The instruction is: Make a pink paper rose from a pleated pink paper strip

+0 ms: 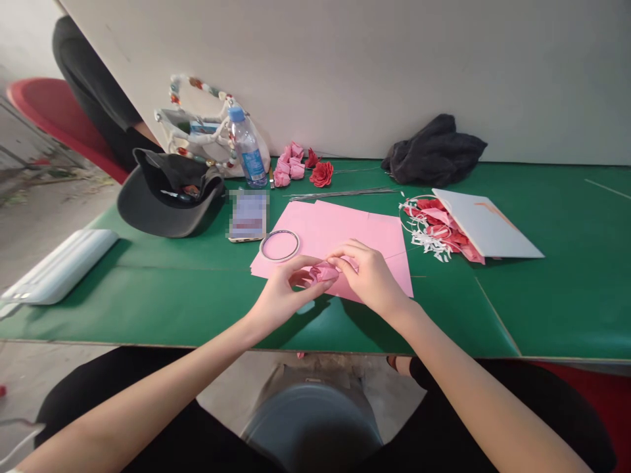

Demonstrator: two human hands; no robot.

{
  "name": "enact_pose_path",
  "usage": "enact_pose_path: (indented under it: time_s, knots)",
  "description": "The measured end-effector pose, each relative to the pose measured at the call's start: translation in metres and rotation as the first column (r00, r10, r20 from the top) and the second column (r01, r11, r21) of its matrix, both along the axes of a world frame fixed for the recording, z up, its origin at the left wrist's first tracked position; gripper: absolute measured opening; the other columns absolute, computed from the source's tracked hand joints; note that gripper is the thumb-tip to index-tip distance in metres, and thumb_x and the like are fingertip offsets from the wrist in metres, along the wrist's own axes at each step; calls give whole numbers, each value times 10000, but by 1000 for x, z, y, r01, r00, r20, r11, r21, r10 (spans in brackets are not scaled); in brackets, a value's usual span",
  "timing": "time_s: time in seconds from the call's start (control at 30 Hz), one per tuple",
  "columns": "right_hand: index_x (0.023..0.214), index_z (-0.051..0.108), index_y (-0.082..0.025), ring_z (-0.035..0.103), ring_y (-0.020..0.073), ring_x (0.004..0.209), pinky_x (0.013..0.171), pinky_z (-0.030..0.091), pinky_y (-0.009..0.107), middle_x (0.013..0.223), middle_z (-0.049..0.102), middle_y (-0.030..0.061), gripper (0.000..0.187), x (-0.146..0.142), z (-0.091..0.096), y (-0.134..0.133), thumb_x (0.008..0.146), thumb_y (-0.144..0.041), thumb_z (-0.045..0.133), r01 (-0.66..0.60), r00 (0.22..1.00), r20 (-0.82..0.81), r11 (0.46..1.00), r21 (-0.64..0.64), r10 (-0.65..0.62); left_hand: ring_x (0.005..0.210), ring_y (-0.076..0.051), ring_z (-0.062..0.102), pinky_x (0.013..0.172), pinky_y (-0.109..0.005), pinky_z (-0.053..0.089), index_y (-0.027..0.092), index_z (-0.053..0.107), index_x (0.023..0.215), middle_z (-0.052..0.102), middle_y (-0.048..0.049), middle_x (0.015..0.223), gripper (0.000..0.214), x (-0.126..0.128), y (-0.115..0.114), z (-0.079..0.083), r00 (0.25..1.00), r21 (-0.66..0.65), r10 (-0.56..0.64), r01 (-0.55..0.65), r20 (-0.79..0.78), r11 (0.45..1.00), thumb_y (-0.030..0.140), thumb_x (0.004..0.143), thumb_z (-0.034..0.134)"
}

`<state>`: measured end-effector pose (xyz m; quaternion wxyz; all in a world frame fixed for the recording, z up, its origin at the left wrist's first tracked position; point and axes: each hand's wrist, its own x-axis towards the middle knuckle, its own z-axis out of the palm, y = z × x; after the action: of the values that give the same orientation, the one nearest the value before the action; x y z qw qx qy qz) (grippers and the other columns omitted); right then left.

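Above the near part of the pink paper sheets (355, 230), my left hand (288, 289) grips a pink paper flower (323, 272) between thumb and fingers. My right hand (367, 272) pinches the flower's right end with thumb and fingertips; the exact spot is partly hidden by the fingers. A roll of tape (280, 246) lies on the left edge of the sheets, close to my left hand. Behind the sheets is a bunch of thin wires (345, 194). Finished pink paper flowers (290, 164) and red paper flowers (322, 174) rest farther back.
On the green table (566, 295) stand a water bottle (249, 148), a beaded white bag (256, 128), a dark cap (167, 197) and a phone (248, 215). A white pouch (64, 266) lies left. Right are paper scraps (438, 226), a white board (493, 226) and black cloth (436, 151).
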<state>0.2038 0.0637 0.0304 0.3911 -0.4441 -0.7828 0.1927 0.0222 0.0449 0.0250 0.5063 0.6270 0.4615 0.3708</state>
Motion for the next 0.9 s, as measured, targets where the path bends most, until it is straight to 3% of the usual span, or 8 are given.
enact_pose_path:
  time_s: [0.2,0.37,0.6,0.73,0.9]
  knots:
    - [760,677,-210,656,199,818,900,514,424,817,724,33,173,-3,-2,-1,892,-123,606,20,1000,21,993,114,-22,868,-195,681,801,-325,555,200,687,1031,727,-52,973,295,0,0,2,1000,4,4,-4,-1,1000,355,791,761]
    - [796,674,-219,677,184,841,1107,374,532,859,732,16,149,-5,-6,-3,906,-139,613,37,994,91,981,193,-55,826,-171,651,787,-302,536,192,698,1019,707,-45,967,298,0,1,3,1000,5,2,-2,7,1000,365,788,770]
    - [852,708,-211,695,181,853,1127,331,588,876,740,14,171,5,-1,2,919,-113,584,-48,988,150,991,121,29,805,-174,657,773,-308,531,189,695,1041,724,-48,952,361,-1,1,5,999,-89,1,3,43,996,379,754,801]
    - [927,681,-194,683,185,913,1179,247,595,938,733,31,191,5,-2,0,966,-127,506,-71,966,258,978,198,18,796,-171,656,776,-306,525,189,697,1036,726,-45,947,360,0,1,5,999,-82,10,-7,41,997,377,750,806]
    - [974,646,-175,673,187,947,1188,253,572,978,717,55,237,2,-7,-3,999,-132,414,-101,954,301,957,272,15,822,-170,650,768,-287,508,183,696,1030,722,-44,953,352,-1,3,3,998,-92,22,-17,58,996,362,748,809]
